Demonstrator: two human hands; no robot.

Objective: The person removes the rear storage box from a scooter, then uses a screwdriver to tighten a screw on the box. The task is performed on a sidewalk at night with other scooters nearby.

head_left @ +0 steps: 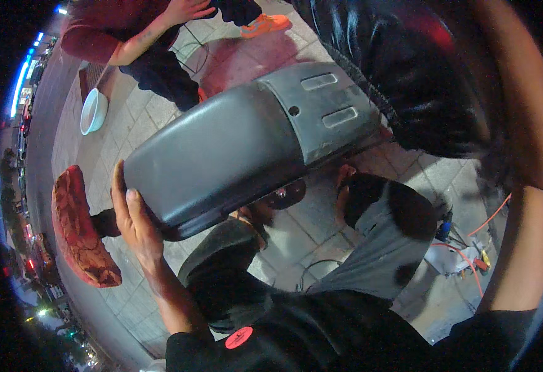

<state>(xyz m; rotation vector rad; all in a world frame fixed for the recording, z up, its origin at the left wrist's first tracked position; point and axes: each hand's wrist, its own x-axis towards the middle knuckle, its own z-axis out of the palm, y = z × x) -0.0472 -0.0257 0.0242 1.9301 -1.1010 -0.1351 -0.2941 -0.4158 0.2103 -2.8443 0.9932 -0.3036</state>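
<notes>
A long black padded seat (222, 149), like that of a scooter, lies slantwise in front of me, above my knees. My left hand (136, 220) rests against its near left end, fingers stretched along the edge and thumb towards the top surface. A dark grey plastic panel (315, 99) with two slots and a round hole joins its far right end. Beyond my left hand, a worn, cracked red pad (80, 229) sits on a black bracket (104, 223). My right arm rises along the right edge, close to the camera; its hand is out of view.
A glossy black sheet-like covering (401, 80) fills the upper right. At the upper left is another person (122, 37) with orange shoes (265, 25). A pale basin (94, 111) stands on the paving. Small tools and a red cable (470, 263) lie at the right.
</notes>
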